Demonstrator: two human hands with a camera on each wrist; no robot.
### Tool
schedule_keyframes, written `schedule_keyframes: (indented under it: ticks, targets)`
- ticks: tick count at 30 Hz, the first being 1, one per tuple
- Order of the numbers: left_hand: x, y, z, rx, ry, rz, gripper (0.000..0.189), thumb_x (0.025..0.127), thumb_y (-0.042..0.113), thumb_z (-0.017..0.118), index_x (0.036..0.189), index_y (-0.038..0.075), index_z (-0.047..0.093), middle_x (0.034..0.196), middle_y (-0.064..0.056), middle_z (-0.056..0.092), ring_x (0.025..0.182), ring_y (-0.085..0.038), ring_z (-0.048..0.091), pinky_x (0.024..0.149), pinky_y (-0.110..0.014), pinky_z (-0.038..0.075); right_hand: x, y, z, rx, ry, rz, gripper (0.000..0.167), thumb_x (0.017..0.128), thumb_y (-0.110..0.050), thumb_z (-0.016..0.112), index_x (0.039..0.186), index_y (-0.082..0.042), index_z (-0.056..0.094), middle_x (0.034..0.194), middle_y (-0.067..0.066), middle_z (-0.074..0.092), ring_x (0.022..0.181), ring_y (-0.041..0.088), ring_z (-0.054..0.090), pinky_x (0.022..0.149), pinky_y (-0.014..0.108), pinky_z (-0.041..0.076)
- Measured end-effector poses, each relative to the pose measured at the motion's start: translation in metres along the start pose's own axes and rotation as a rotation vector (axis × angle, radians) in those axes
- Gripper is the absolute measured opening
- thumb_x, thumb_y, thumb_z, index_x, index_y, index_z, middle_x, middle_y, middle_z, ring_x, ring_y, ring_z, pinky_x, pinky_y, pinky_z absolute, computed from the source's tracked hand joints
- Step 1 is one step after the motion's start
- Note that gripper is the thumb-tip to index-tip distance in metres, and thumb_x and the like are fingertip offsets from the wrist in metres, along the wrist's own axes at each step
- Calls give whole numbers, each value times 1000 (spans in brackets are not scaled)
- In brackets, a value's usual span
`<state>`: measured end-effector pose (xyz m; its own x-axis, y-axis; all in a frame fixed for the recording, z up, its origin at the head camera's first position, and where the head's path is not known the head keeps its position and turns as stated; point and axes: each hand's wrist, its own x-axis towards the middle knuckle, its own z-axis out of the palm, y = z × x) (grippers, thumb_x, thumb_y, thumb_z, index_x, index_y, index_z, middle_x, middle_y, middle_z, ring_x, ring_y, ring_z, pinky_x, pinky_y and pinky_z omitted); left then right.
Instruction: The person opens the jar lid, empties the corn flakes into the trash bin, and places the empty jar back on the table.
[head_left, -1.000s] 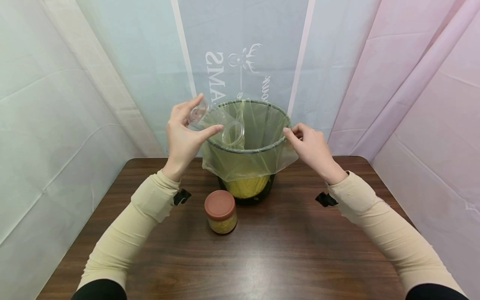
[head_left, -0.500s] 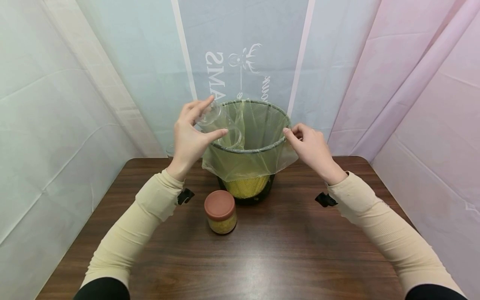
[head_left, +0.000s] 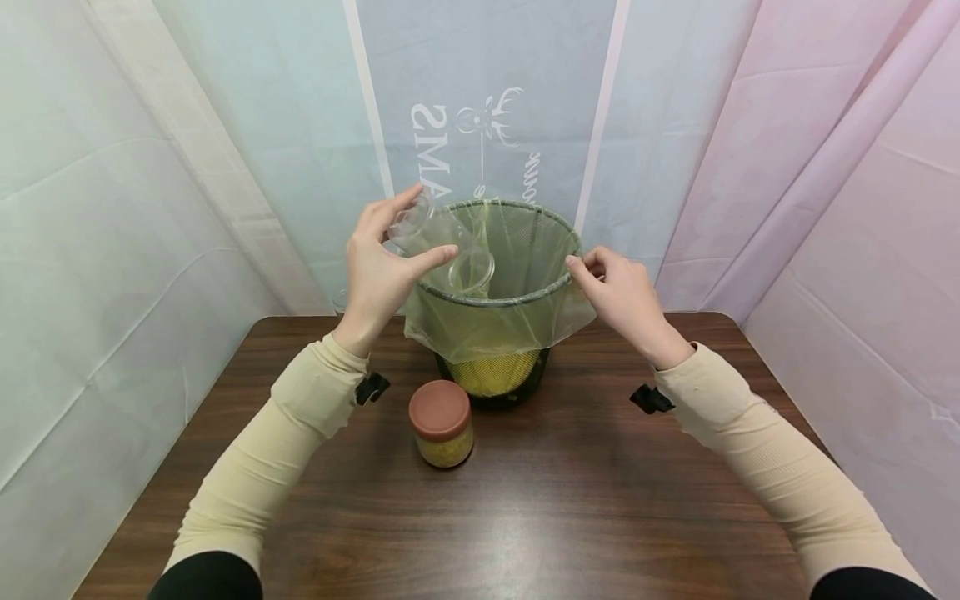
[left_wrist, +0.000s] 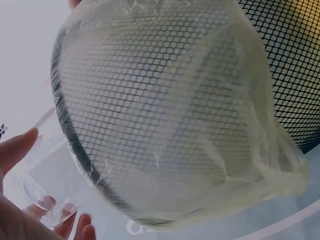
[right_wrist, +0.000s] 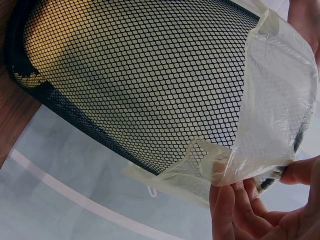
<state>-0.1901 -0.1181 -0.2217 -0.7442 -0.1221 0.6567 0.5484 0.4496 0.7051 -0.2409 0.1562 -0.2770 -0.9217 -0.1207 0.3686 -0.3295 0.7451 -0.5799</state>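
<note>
A clear plastic cup [head_left: 444, 236] is in my left hand [head_left: 375, 267], gripped between the thumb and fingers. The cup lies tilted, with its mouth over the left side of a mesh wastebasket [head_left: 491, 377]. In the left wrist view, the cup [left_wrist: 57, 172] shows beside the basket's rim [left_wrist: 72, 132]. A thin yellowish bin bag [head_left: 487, 329] lines the basket and folds down over the rim. On the right side, my right hand [head_left: 630, 296] pinches the rim with the bag's edge. The right wrist view shows its thumb and fingers on either side of the rim.
In front of the basket stands a glass jar [head_left: 442, 422] with a reddish-brown lid and yellowish contents. Behind my left wrist, the edge of another clear object [head_left: 341, 300] shows. A printed curtain [head_left: 480, 67] hangs behind the wooden table [head_left: 525, 517].
My left hand has moved slightly right with the cup, bringing it further over the basket. The cup's tilt has varied a little. My right hand keeps its place at the rim.
</note>
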Motion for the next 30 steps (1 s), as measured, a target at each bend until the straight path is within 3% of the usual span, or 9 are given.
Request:
schedule_keyframes:
  ticks: [3, 6, 11, 14, 18, 22, 27, 30]
  targets:
    - [2, -1, 1, 3, 17, -5, 67, 67, 13, 86, 128, 7, 59, 120, -14, 60, 108, -24, 52, 89, -37, 41, 0, 0, 0, -1, -2, -3, 49, 95, -54, 44, 99, -9, 64, 99, 12, 71, 92, 27, 63, 77, 44, 45]
    - [7, -10, 3, 6, 18, -35, 68, 68, 20, 85, 130, 12, 58, 122, -10, 60, 107, -20, 52, 88, -34, 42, 1, 0, 0, 2, -5, -2, 50, 95, -54, 43, 99, -9, 64, 98, 12, 70, 92, 27, 63, 77, 43, 45]
    - [14, -28, 6, -72, 4, -72, 67, 72, 31, 83, 132, 22, 56, 130, 0, 58, 110, -16, 56, 88, -30, 48, 1, 1, 1, 3, -8, 0, 51, 95, -55, 43, 100, -9, 64, 101, 12, 70, 94, 28, 63, 79, 44, 46]
    - [14, -34, 7, -66, 5, -37, 68, 70, 33, 84, 131, 22, 57, 130, 3, 58, 111, -15, 56, 87, -32, 48, 0, 1, 1, 5, -12, 3, 51, 95, -55, 43, 100, -8, 63, 103, 13, 70, 96, 28, 63, 81, 45, 46]
    - [13, -36, 8, 29, 28, 28, 73, 64, 33, 88, 130, 23, 59, 124, 1, 60, 106, -11, 52, 85, -33, 45, 0, 1, 0, 10, -14, 8, 51, 95, -55, 42, 100, -9, 63, 104, 13, 70, 96, 28, 62, 81, 44, 46]
    - [12, -36, 8, 42, 42, 44, 73, 63, 32, 89, 129, 23, 60, 119, -4, 60, 104, -13, 52, 83, -34, 44, 1, 1, 0, 9, -12, 10, 50, 95, -55, 42, 99, -9, 63, 103, 12, 70, 96, 27, 62, 80, 44, 45]
    - [11, -36, 7, -105, 35, -17, 67, 71, 28, 84, 132, 20, 56, 123, -6, 58, 105, -21, 55, 87, -32, 47, 1, 2, 2, 9, -1, 6, 49, 95, -53, 43, 98, -9, 64, 101, 12, 70, 94, 27, 62, 80, 44, 45]
    - [8, -26, 5, -183, 35, -68, 63, 78, 20, 78, 135, 15, 52, 125, -9, 57, 105, -28, 57, 88, -30, 48, 1, 2, 2, 15, 10, 1, 48, 95, -52, 44, 97, -8, 64, 99, 13, 70, 91, 27, 63, 78, 43, 45]
